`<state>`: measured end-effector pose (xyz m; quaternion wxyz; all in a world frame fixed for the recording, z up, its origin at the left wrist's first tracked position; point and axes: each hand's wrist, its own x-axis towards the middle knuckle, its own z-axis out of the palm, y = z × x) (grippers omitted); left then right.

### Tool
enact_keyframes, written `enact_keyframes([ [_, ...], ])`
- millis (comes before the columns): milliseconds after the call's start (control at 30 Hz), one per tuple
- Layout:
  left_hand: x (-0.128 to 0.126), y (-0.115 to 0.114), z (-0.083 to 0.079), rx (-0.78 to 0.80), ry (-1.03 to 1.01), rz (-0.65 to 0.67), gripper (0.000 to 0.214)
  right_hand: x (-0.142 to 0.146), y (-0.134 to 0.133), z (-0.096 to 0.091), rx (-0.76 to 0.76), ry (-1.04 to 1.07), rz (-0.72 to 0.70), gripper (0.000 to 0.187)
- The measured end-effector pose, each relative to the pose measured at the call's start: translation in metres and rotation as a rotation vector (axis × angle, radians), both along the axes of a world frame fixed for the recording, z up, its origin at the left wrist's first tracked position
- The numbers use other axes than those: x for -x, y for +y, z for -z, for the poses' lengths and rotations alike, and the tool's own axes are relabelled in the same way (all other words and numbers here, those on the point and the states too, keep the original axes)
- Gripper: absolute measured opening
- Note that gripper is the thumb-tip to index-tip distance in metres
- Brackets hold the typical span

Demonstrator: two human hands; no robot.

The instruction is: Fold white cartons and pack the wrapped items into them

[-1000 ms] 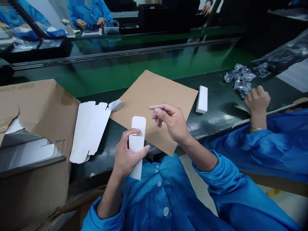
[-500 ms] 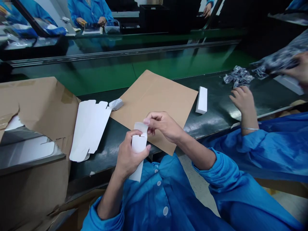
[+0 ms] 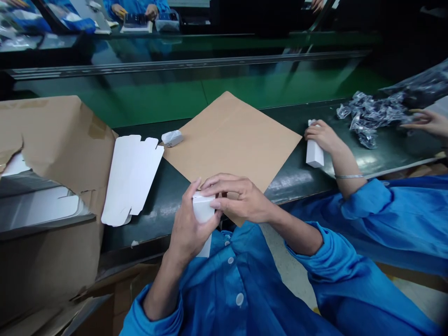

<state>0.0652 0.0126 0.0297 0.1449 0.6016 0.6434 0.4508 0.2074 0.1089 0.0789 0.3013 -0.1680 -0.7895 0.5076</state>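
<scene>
A narrow white carton (image 3: 203, 210) stands upright in my left hand (image 3: 187, 228), which is wrapped around it in front of my body. My right hand (image 3: 243, 198) is at the carton's upper end, its fingers bent over the top flap and its thumb against the side. The top looks folded down, though my fingers cover part of it. Just beyond my hands lies a brown paper sheet (image 3: 233, 135). Flat, unfolded white cartons (image 3: 133, 177) lie to the left, and a small wrapped packet (image 3: 172, 138) touches the sheet's left corner.
A large torn cardboard box (image 3: 87, 154) with white carton blanks inside stands at left. On the right, a co-worker's hand (image 3: 325, 136) grasps another white carton (image 3: 315, 157), beside crumpled clear plastic bags (image 3: 376, 116). A green-walled line (image 3: 147, 100) runs behind the bench.
The carton's raised top flap is now down, with my right hand over it. The co-worker's hand has moved left from the plastic bags onto the standing white carton.
</scene>
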Motion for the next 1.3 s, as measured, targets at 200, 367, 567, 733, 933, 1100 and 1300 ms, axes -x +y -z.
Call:
enact_keyframes([
  [200, -0.001, -0.001, 0.005, 0.088, -0.156, -0.021, 0.063, 0.009, -0.02, 0.032, -0.278, 0.048, 0.174, 0.023],
  [367, 0.005, 0.012, 0.018, 0.043, -0.634, -0.145, 0.058, 0.028, 0.016, 0.018, -0.3, -0.19, -0.023, 0.035],
  [567, 0.026, 0.044, 0.018, -0.188, -1.253, -0.395, 0.033, 0.13, 0.121, 0.002, -0.704, -0.594, 0.192, 0.058],
  [733, 0.034, 0.059, 0.023, -0.301, -1.19, -0.423, 0.029, 0.158, 0.147, 0.021, -0.684, -0.697, 0.202, 0.028],
  [933, 0.035, 0.057, 0.041, -0.192, -0.974, -0.398, 0.034, 0.017, 0.138, 0.036, -0.419, -0.743, 0.613, 0.033],
  [1100, 0.038, 0.035, 0.025, -0.018, 0.048, -0.076, 0.051, -0.068, 0.12, 0.039, -0.393, -0.826, 0.636, 0.025],
  [1300, 0.033, 0.063, 0.016, 0.035, 0.621, 0.471, 0.055, -0.075, 0.118, 0.034, -0.535, -0.838, 0.271, 0.05],
])
